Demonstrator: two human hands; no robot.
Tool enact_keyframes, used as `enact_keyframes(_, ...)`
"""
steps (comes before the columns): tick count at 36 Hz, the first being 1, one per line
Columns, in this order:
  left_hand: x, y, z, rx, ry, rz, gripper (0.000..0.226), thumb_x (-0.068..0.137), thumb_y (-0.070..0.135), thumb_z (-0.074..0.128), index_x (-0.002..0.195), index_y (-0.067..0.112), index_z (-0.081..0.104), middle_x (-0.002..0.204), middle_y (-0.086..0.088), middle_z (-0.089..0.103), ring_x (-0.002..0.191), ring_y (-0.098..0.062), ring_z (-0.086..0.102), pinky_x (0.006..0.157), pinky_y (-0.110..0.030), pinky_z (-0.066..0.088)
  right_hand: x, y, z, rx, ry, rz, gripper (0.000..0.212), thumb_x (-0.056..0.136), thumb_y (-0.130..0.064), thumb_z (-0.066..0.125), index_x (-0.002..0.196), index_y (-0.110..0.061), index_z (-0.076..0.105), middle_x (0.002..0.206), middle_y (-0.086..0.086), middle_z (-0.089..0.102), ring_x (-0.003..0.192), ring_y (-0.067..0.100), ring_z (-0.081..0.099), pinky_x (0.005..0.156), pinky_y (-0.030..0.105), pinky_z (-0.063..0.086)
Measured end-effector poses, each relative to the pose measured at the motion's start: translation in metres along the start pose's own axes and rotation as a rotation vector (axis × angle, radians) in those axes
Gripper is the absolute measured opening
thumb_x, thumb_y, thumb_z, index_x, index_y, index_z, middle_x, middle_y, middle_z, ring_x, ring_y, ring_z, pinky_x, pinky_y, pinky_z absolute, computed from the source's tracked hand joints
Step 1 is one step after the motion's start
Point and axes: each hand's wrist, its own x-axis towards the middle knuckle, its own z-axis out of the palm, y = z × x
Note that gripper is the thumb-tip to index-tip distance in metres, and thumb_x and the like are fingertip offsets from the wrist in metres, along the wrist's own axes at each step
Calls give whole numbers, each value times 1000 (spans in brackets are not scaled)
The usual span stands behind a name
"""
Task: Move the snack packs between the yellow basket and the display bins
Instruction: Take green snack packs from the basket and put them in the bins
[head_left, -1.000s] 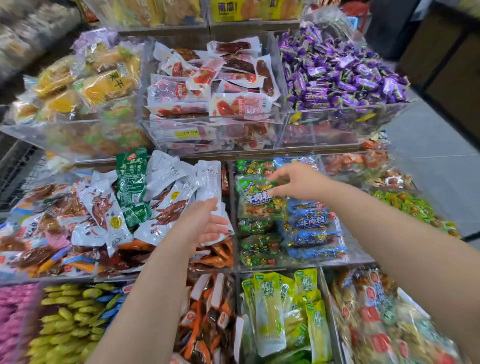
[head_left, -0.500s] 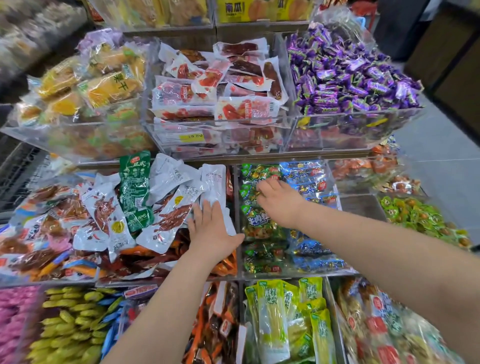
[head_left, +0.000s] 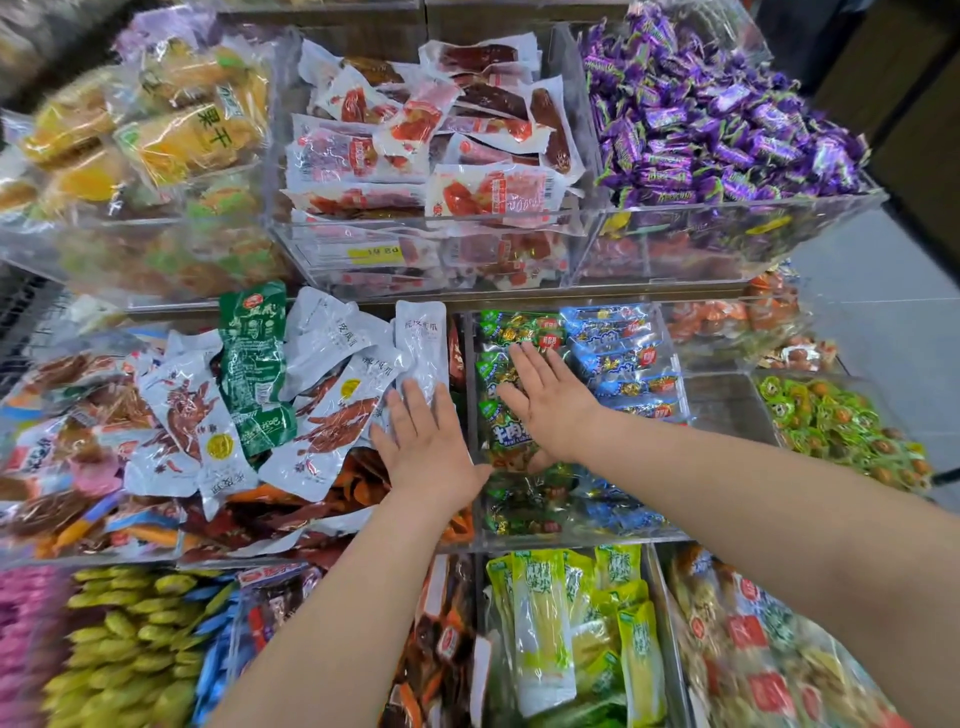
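My left hand (head_left: 426, 447) lies flat, fingers apart, on the white chicken-feet snack packs (head_left: 332, 415) piled in a clear middle-row display bin. My right hand (head_left: 550, 405) presses flat on green snack packs (head_left: 498, 431) in the neighbouring clear bin (head_left: 582, 535), beside a column of blue packs (head_left: 618, 358). Neither hand holds anything. One dark green pack (head_left: 252, 364) lies on the white pile. No yellow basket is in view.
Upper-tier clear bins hold yellow dried-fruit bags (head_left: 171, 130), red-and-white meat packs (head_left: 431, 150) and purple candies (head_left: 717, 119). Bottom-row bins hold yellow candies (head_left: 119, 649), light green packs (head_left: 576, 623) and red-labelled bags (head_left: 753, 649). Grey floor (head_left: 883, 270) lies to the right.
My right hand slid down from the bin's back toward me and flattened on the green packs. My left hand opened out and settled flat on the white packs.
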Motion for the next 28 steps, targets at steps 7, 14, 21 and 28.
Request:
enact_keyframes(7, 0, -6, 2, 2, 28, 22, 112, 78, 70, 55, 151, 20, -14, 156, -15, -25, 143, -37, -23, 112, -59, 0, 7, 3, -9, 55, 170, 106, 117, 84, -27, 64, 132, -20, -43, 156, 19, -7, 144, 37, 0, 114, 56, 7)
enact_keyframes(14, 3, -9, 4, 19, 43, 23, 114, 74, 74, 55, 150, 24, -12, 157, -14, -23, 144, -35, -20, 112, -58, 2, 14, 5, -7, 134, 110, 209, 117, 84, -40, 64, 136, -17, -39, 152, 28, -20, 141, 45, -15, 114, 56, -2)
enact_keyframes(21, 4, -11, 10, 24, 82, 38, 112, 74, 74, 53, 150, 24, -11, 157, -14, -21, 143, -36, -19, 111, -57, 2, 21, 7, -7, 112, 73, 182, 133, 67, -75, 59, 139, -14, -35, 148, 31, -27, 137, 49, -21, 110, 61, -7)
enact_keyframes(28, 3, -11, 11, 17, 81, 41, 111, 76, 74, 53, 150, 23, -13, 157, -14, -23, 143, -36, -21, 111, -57, 0, 33, 6, -13, 147, 47, 247, 115, 79, -56, 59, 146, -15, -24, 150, 30, -23, 139, 46, -19, 114, 58, -1)
